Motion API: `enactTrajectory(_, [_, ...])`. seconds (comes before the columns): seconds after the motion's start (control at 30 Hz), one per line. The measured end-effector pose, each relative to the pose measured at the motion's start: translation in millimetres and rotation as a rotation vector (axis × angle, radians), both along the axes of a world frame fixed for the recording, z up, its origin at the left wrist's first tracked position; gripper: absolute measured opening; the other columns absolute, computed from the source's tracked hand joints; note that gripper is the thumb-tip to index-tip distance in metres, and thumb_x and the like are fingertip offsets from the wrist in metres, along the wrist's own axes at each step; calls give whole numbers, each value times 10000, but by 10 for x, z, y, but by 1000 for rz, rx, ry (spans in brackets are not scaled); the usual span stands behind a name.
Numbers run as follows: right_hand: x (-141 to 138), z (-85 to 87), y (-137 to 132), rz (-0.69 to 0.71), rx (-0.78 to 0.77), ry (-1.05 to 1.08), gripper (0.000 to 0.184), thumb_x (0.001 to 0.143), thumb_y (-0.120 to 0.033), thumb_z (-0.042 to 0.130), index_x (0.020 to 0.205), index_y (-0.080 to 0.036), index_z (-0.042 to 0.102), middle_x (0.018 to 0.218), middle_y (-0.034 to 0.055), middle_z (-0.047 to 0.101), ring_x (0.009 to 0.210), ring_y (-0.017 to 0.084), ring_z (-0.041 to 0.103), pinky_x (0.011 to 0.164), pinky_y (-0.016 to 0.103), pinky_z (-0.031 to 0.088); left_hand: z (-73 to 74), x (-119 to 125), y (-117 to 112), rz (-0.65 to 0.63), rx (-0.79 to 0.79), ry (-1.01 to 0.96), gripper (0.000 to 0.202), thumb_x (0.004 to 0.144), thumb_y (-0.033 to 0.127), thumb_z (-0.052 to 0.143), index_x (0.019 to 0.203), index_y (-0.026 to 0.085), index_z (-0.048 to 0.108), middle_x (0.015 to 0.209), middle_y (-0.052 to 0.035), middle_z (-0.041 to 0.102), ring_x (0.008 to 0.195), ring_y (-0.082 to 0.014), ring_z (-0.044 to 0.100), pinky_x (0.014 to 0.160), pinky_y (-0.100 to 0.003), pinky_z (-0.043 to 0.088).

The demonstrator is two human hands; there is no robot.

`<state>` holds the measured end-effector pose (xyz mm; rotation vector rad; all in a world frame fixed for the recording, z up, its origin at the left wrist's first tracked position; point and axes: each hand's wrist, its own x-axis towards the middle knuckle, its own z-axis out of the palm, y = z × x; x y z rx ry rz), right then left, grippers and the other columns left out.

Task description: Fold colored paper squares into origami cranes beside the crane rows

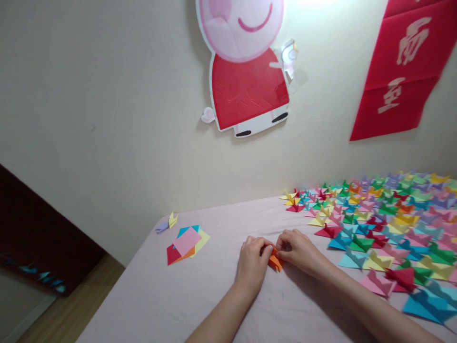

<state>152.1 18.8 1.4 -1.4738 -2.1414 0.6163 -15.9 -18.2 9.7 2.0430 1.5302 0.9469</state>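
A small folded orange paper (275,261) lies on the pale pink tabletop (200,300), pinched between both hands. My left hand (252,265) grips its left side with curled fingers. My right hand (299,249) presses its right side with thumb and fingertips closed on it. Most of the paper is hidden under the fingers.
A fanned stack of coloured paper squares (187,244) lies to the left, with a small lilac and yellow folded piece (167,222) beyond it. Several finished origami figures (385,228) cover the right of the table. The wall holds a cartoon cutout (246,71) and a red banner (403,66).
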Motion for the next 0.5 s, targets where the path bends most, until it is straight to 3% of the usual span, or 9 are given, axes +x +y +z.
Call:
enactTrajectory(0.1, [-10, 4, -11, -6, 9, -11, 83, 711, -178, 592, 688, -217, 662, 758, 32, 678, 818, 229, 572, 724, 321, 403, 20, 14, -14, -27, 19, 17, 201, 921, 170, 501, 848, 246, 672, 866, 26, 684, 908, -179, 567, 819, -307, 426])
enactTrajectory(0.23, [-12, 13, -18, 1, 19, -14, 82, 716, -167, 589, 700, -211, 656, 772, 40, 675, 822, 232, 561, 727, 326, 399, 5, 32, -4, -3, 41, 55, 46, 824, 183, 632, 841, 224, 644, 851, 20, 661, 860, -189, 551, 787, -318, 416])
enactTrajectory(0.5, [-4, -6, -6, 36, 31, -1, 71, 737, -188, 599, 684, -218, 635, 756, 24, 664, 820, 224, 548, 745, 335, 393, -39, 3, 48, -4, 37, -57, 132, 853, 132, 593, 750, 210, 615, 787, 13, 627, 813, -177, 545, 747, -290, 423])
